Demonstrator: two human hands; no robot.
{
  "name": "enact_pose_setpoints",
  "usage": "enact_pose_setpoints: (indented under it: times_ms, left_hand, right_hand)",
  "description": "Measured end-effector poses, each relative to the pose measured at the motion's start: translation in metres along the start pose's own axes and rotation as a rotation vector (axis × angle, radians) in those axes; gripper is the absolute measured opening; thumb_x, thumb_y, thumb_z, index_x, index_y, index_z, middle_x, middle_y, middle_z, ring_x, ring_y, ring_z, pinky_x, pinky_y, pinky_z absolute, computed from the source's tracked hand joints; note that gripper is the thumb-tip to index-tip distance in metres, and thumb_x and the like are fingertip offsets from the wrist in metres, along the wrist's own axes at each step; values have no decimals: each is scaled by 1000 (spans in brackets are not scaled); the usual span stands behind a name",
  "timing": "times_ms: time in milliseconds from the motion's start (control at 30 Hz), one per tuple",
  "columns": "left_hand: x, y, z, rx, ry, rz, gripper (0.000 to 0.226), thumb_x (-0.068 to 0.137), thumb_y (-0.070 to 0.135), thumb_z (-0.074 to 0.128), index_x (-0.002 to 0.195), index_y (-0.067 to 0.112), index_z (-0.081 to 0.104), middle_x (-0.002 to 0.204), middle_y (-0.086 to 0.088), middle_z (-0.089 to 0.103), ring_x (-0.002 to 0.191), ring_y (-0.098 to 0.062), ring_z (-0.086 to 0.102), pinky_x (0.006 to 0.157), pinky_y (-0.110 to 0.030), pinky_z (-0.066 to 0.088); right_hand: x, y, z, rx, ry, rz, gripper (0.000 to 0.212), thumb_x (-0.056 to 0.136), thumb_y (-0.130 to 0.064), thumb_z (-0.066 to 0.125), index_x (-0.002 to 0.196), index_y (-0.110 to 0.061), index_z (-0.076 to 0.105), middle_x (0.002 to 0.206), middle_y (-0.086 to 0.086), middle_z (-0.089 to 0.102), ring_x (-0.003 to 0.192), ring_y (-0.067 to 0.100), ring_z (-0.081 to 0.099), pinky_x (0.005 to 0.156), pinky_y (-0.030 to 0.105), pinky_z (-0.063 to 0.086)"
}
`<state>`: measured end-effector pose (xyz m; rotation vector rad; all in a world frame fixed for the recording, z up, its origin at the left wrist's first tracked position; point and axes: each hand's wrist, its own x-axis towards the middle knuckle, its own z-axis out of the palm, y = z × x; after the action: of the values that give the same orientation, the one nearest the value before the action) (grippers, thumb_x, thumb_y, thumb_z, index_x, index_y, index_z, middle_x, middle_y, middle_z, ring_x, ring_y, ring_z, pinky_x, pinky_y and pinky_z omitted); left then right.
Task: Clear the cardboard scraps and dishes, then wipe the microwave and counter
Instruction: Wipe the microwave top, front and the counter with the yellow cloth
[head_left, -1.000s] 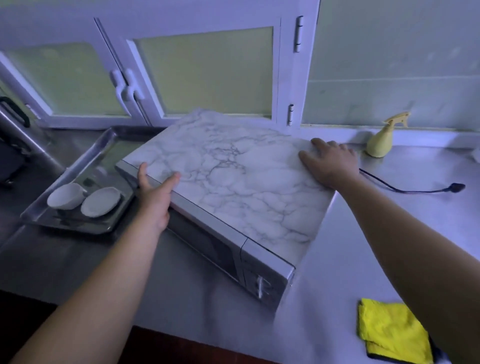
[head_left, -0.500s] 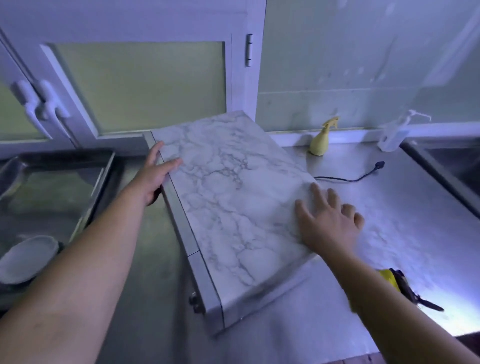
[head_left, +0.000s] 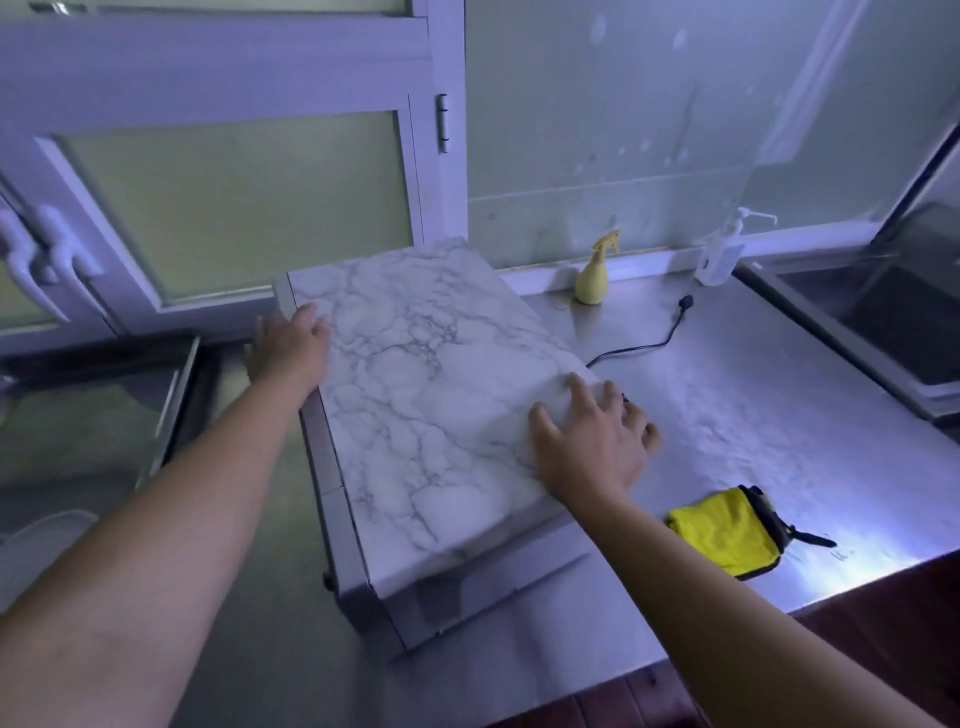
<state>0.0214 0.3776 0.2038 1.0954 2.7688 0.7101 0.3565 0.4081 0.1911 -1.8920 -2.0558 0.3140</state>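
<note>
The microwave (head_left: 431, 395), its top covered in marble-pattern film, stands turned on the steel counter (head_left: 779, 395) with its door side facing left. My left hand (head_left: 288, 348) lies with fingers straight on its front left top edge. My right hand (head_left: 592, 441) presses flat on its right edge, fingers spread over the side. A folded yellow cloth (head_left: 727, 530) lies on the counter to the right of my right forearm. A white dish (head_left: 41, 545) shows partly at the far left edge.
A yellow spray bottle (head_left: 592, 280) and a clear pump bottle (head_left: 719, 260) stand by the back wall. The microwave's black cord (head_left: 649, 343) trails across the counter. A metal tray (head_left: 130, 431) lies on the left, a sink (head_left: 883, 322) on the right. White cabinet doors stand behind.
The microwave has swung further so its door side faces left. My left hand moved along its front edge toward the back, and my right hand stayed on the right edge. The view shifted right.
</note>
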Motion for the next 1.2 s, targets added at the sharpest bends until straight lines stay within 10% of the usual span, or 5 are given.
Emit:
enact_pose_setpoints:
  times_ms: [367,500,633,1000,1200]
  left_hand:
    - [-196,74,22,282,-275,325,57,100,51,12,155,45,2,168,3,-6,154,-26,-7,121,-54,-5]
    - [-220,89,26,283,-250,316,58,99,48,9,156,42,0,168,1,-6,153,-26,-9,122,-53,-6]
    - [-228,93,30,261,-155,291,59,97,45,13,156,39,13,168,-3,6,154,-27,0,122,-55,0]
    - [-232,97,31,231,-25,277,64,88,47,22,149,35,39,161,-4,30,149,-28,21,120,-54,11]
    - [-233,96,30,213,5,284,62,88,46,26,146,35,44,159,-3,36,147,-27,27,119,-53,14]
  right_hand:
    - [-71,90,36,362,154,-441,59,99,-50,36,157,-38,25,168,-7,8,155,16,1,121,41,-5]
    - [-87,174,83,112,-249,-56,79,95,-53,49,157,-46,0,166,-12,-16,155,17,-9,122,50,1]
    - [-50,232,86,-25,-439,372,87,88,-45,60,159,-33,9,168,-1,-8,154,32,3,119,55,18]
    - [33,271,109,-116,-469,286,79,92,-45,58,157,-41,13,168,-9,1,154,27,0,115,59,23]
    - [23,280,104,-134,-320,147,56,86,-10,53,141,-25,51,149,4,44,134,38,34,100,47,43]
